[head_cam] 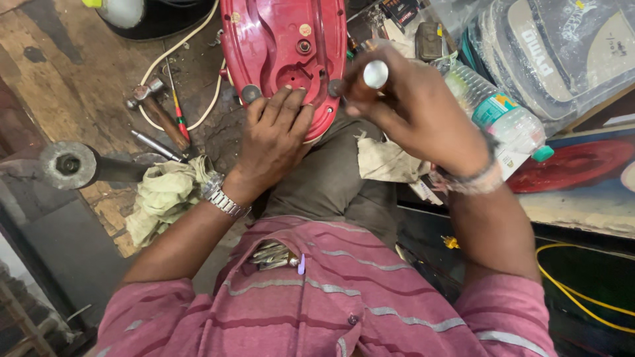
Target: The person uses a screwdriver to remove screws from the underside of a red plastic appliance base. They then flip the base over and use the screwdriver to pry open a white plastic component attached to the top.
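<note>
A red plastic appliance base (278, 46) lies upside down on my lap, with round rubber feet at its near edge. My left hand (274, 135) presses flat on its near rim, fingers spread, a metal watch on the wrist. My right hand (413, 109) is closed around a tool handle with a shiny metal end cap (376, 74), held upright at the base's right edge. The tool's tip is hidden behind the hand.
A hammer (155, 109), a red-handled screwdriver (177, 109) and a white cord (173, 49) lie on the worn wooden bench at left. A crumpled rag (165, 195) sits near my left arm. A plastic water bottle (499, 112) lies at right, a yellow cable (575, 291) lower right.
</note>
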